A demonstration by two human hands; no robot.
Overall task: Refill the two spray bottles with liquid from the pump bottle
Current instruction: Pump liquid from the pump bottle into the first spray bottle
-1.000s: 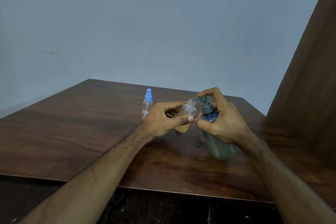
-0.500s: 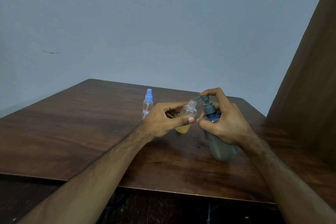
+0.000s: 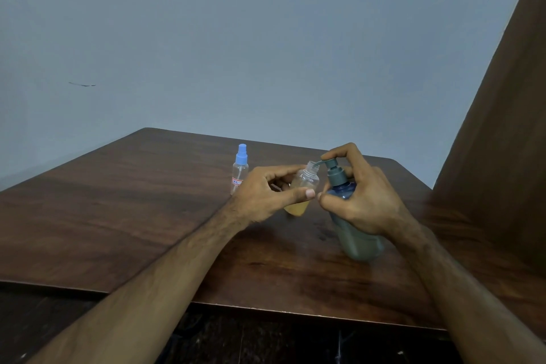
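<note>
Pump head had come back up under the right hand [image 3: 359, 195]. The left hand [image 3: 266, 192] gripped the open bottle [image 3: 302, 189], tilted above the desk [image 3: 118, 201], nozzle at its mouth. 1 capped bottle [image 3: 240, 170] waited.

The right hand [image 3: 359, 201] covers much of the pump bottle [image 3: 359, 241], and the left hand [image 3: 266, 193] hides the open bottle's [image 3: 304, 186] middle (the far spray bottle's [image 3: 240, 170] label is too small to read).

Plain room: wooden table [image 3: 118, 201], bare wall [image 3: 266, 38]
</note>
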